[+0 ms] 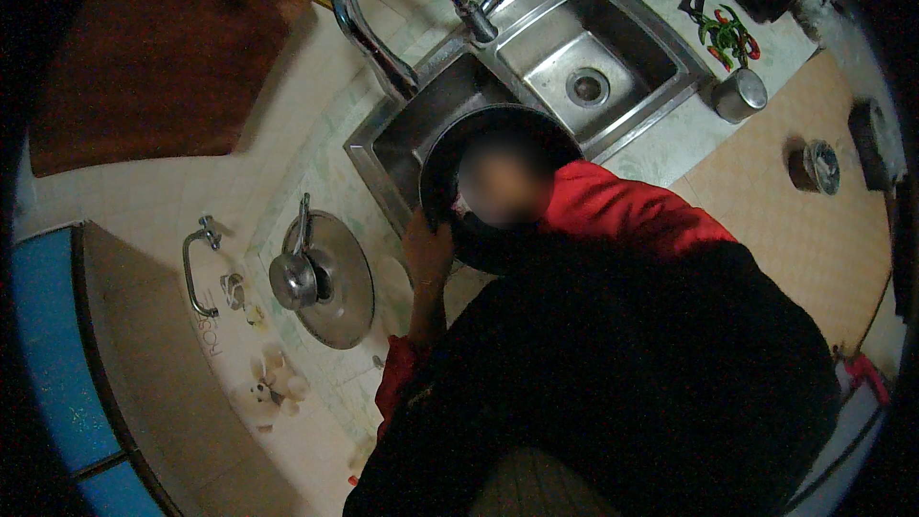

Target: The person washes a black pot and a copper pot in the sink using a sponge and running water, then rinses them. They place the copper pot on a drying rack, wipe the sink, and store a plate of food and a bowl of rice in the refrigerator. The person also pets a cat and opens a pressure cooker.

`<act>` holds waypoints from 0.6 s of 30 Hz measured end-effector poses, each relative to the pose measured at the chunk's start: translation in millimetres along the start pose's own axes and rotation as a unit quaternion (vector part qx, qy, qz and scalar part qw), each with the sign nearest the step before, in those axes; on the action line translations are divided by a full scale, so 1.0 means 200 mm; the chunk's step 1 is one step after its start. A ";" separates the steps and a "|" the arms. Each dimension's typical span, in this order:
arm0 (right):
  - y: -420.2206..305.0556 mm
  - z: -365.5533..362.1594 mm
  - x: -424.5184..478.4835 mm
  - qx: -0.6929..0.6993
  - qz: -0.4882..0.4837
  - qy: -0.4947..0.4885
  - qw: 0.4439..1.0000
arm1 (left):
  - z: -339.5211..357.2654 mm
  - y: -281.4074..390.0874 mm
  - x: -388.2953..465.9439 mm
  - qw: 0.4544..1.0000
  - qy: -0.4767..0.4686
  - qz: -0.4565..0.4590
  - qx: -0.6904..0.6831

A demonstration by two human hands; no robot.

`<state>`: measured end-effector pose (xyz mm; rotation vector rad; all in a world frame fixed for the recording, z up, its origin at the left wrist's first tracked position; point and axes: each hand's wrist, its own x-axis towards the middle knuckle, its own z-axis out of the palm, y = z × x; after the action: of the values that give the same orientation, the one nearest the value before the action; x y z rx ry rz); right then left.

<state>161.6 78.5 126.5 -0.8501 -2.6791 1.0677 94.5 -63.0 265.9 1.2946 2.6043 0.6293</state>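
A large dark round pan is held tilted over the left basin of a stainless steel double sink. My left hand grips its rim at the lower left. A red sleeve reaches over the right side of the pan, but a blurred patch hides my right hand, so its fingers and anything in them do not show. Above the basin arches a chrome faucet. The right basin shows its drain.
On the left counter lies a round metal lid or tray with a small metal pot on it. Red and green chillies and a metal cup stand right of the sink. A glass bowl sits farther right.
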 end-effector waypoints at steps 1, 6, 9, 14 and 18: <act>-0.01 -0.01 0.00 -0.004 -0.005 -0.016 1.000 | 0.03 -0.05 0.00 0.999 0.027 0.023 -0.004; -0.06 -0.14 0.04 0.003 -0.025 -0.076 0.997 | -0.04 0.05 0.06 0.991 -0.037 -0.047 -0.117; -0.13 -0.38 0.07 0.046 -0.101 0.132 0.985 | -0.06 -0.01 0.09 0.966 -0.087 -0.158 -0.186; -0.02 -0.78 0.28 0.144 0.020 0.270 0.952 | -0.08 -0.08 0.14 0.949 -0.018 -0.180 -0.258; 0.35 -0.97 0.62 0.018 0.146 0.272 0.951 | -0.05 -0.28 0.23 0.955 0.020 -0.167 -0.244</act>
<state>152.8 302.1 213.9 -1.3370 -2.1122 0.7759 23.0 -59.9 251.1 0.6806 2.3879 1.1427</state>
